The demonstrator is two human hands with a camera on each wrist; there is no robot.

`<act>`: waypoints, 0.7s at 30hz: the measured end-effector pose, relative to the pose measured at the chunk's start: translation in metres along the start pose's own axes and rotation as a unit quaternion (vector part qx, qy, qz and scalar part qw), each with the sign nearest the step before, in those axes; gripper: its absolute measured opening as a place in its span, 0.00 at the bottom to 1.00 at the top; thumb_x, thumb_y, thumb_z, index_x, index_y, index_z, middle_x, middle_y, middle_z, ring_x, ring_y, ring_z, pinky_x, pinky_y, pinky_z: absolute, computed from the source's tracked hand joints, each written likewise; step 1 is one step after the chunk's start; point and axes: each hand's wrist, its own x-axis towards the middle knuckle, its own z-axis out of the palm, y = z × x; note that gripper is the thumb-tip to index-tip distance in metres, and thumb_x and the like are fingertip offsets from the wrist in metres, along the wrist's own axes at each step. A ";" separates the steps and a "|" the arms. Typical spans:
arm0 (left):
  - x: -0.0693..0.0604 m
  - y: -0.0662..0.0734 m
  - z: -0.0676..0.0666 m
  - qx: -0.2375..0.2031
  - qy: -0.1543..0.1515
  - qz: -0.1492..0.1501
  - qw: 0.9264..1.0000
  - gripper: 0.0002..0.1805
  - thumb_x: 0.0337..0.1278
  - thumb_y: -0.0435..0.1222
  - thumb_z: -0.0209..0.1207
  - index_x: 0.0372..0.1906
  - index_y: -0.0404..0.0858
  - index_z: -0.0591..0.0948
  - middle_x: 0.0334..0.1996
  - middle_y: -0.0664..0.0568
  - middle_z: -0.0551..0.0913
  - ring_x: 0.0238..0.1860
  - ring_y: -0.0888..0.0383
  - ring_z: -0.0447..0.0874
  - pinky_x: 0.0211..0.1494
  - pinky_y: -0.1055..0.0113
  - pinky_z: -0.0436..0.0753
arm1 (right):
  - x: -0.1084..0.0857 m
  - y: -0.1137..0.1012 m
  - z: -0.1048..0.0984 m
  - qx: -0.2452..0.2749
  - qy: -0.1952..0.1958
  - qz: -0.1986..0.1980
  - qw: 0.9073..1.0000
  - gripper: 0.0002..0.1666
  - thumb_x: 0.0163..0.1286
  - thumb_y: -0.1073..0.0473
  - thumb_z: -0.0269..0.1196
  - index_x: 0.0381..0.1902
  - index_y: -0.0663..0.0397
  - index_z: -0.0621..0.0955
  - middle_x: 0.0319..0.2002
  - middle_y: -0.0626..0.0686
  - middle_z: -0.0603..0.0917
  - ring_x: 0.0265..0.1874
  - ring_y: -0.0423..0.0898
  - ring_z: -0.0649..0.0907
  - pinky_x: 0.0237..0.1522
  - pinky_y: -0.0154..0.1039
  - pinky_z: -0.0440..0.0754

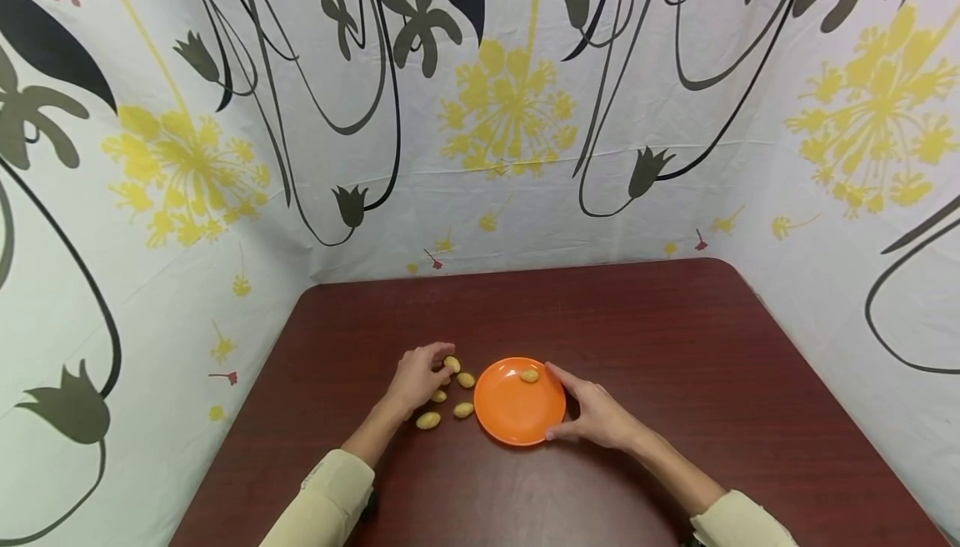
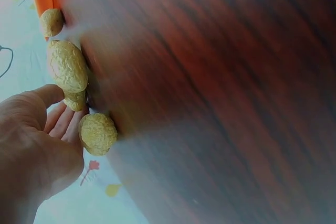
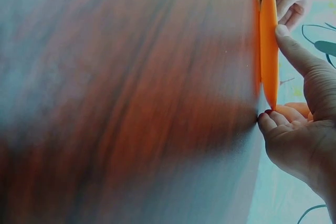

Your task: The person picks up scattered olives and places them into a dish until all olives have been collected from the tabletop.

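Near the table's middle, my left hand (image 1: pixel 412 378) pinches a small wrinkled yellow oval lump (image 1: pixel 452 363), potato-like, between thumb and fingertips. Around and under that hand lie several similar lumps (image 1: pixel 428 420) on the table; the hand partly hides some. In the left wrist view, one lump (image 2: pixel 98 134) sits close beside the fingers. A shallow orange plate (image 1: pixel 510 405) stands to the right of them, with a single lump (image 1: pixel 529 375) on it towards the back. My right hand (image 1: pixel 600 418) holds the plate's right rim, thumb and fingers spread along it.
The dark red-brown wooden table (image 1: pixel 637 322) has rounded back corners. Behind it and at both sides hangs a white cloth (image 1: pixel 420 230) printed with flowers. One loose lump (image 1: pixel 463 409) lies close to the plate's left rim.
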 end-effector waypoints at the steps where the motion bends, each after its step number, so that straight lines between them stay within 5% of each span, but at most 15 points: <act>1: 0.000 0.000 0.000 0.000 0.001 -0.003 1.000 0.22 0.72 0.30 0.66 0.67 0.36 0.82 0.60 0.45 0.87 0.58 0.47 0.89 0.55 0.53 0.88 | 0.000 0.000 0.000 0.000 -0.001 0.000 1.000 0.68 0.54 0.47 0.85 0.82 0.67 0.62 0.77 0.66 0.70 0.74 0.62 0.72 0.71 0.63 0.70; 21: 0.005 -0.001 0.000 0.007 0.020 -0.023 1.000 0.13 0.67 0.36 0.72 0.54 0.42 0.89 0.48 0.54 0.90 0.48 0.54 0.91 0.53 0.55 0.89 | 0.000 -0.001 -0.001 0.006 -0.006 0.001 1.000 0.67 0.55 0.48 0.85 0.82 0.67 0.61 0.77 0.66 0.69 0.75 0.62 0.71 0.71 0.63 0.70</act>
